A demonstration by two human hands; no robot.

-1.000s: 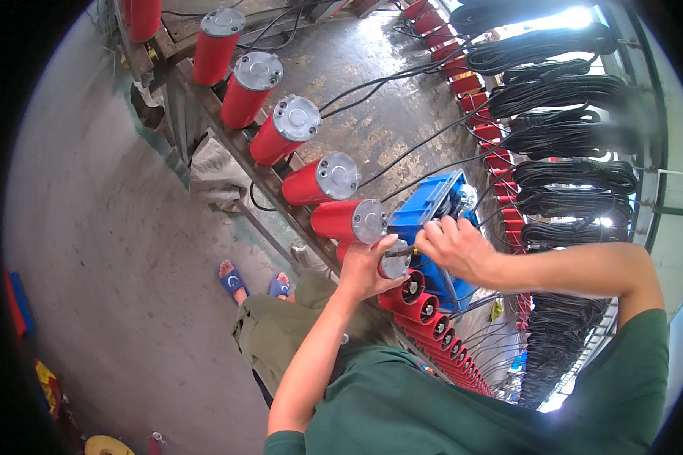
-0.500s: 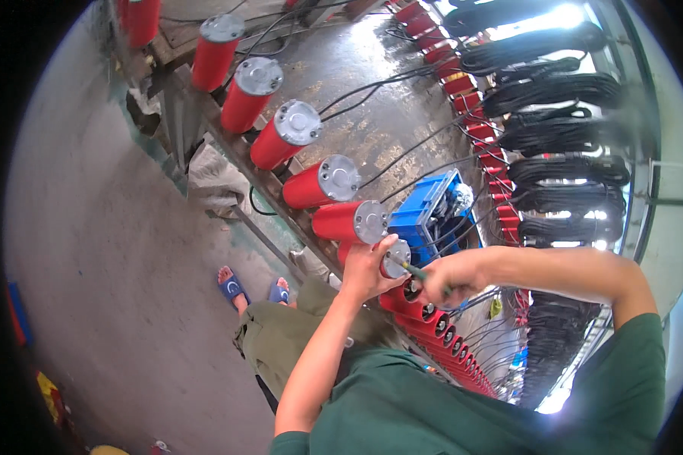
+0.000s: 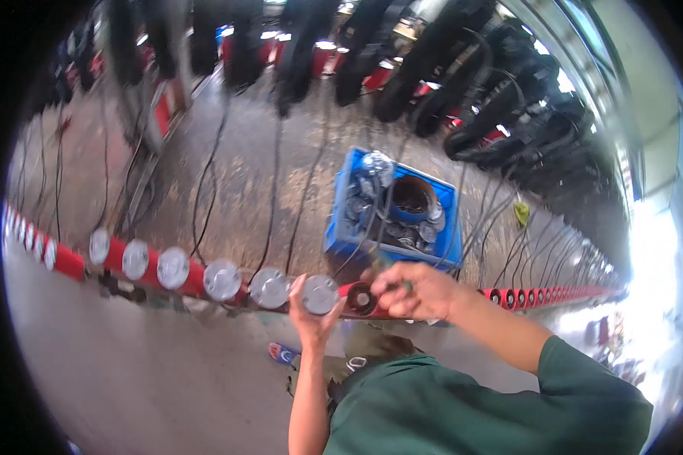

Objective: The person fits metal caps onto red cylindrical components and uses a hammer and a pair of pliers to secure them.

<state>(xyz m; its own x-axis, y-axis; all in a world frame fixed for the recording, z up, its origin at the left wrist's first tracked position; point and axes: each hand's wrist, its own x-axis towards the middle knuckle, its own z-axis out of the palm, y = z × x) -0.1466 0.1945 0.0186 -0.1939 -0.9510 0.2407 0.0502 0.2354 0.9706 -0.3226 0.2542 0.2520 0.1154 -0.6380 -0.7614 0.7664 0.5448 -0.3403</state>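
My left hand (image 3: 311, 318) grips the edge of a round silver end cap (image 3: 320, 294), thumb and fingers on either side of it. The cap sits on one of the red cylinders standing in a row. Just to its right is a red cylinder with an open dark end (image 3: 359, 299). My right hand (image 3: 421, 292) is closed around a screwdriver (image 3: 379, 262), blurred by motion, held above and right of that open cylinder. More capped cylinders (image 3: 221, 279) run off to the left.
A blue crate (image 3: 330, 231) behind the row holds loose silver caps (image 3: 364, 189) and a round container (image 3: 413, 201) with small parts. Black cables cross the worn bench top (image 3: 258, 159). Coiled black cables (image 3: 470, 83) hang at the back. Open-ended cylinders (image 3: 520, 299) continue rightward.
The view has turned, so the row now runs across the picture. My right hand with the screwdriver has lifted away from the cap; my left hand stays at it.
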